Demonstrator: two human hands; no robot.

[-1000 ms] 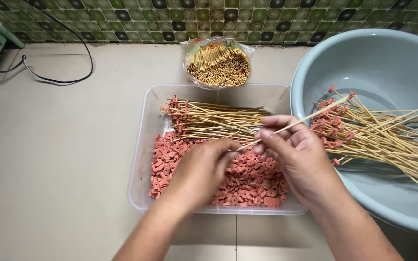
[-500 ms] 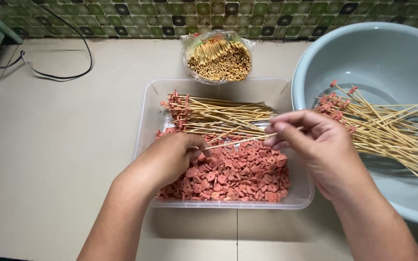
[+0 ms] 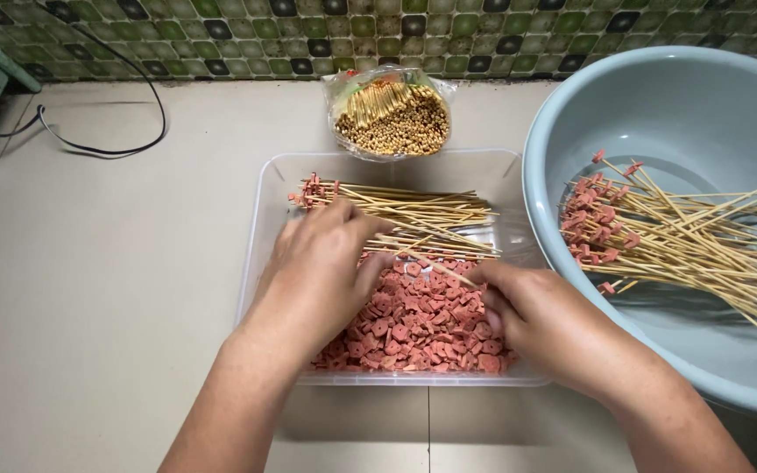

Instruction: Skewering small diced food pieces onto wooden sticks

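- Grey basin [image 3: 711, 114]: holds a large pile of finished skewers [image 3: 659, 241], each tipped with red pieces.
- Clear tray [image 3: 265, 228] on the counter [image 3: 107, 289]: many red meat pieces [image 3: 413, 324] remain unthreaded; a smaller skewer bundle [image 3: 405, 208] lies above them.
- Right hand [image 3: 545, 320]: fingers pinch one bamboo stick [image 3: 422, 263] over the pieces.
- Left hand [image 3: 321, 271]: fingers curled onto the pieces; grip cannot be confirmed.

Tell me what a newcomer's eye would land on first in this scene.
First, the clear plastic tub at centre, heaped with small pinkish-red meat pieces, where the left hand and right hand work over them, a thin bamboo skewer between them. Next, the big pale grey-blue basin at right, holding a fan of loaded skewers. Behind the tub sits a clear bag of unused sticks.
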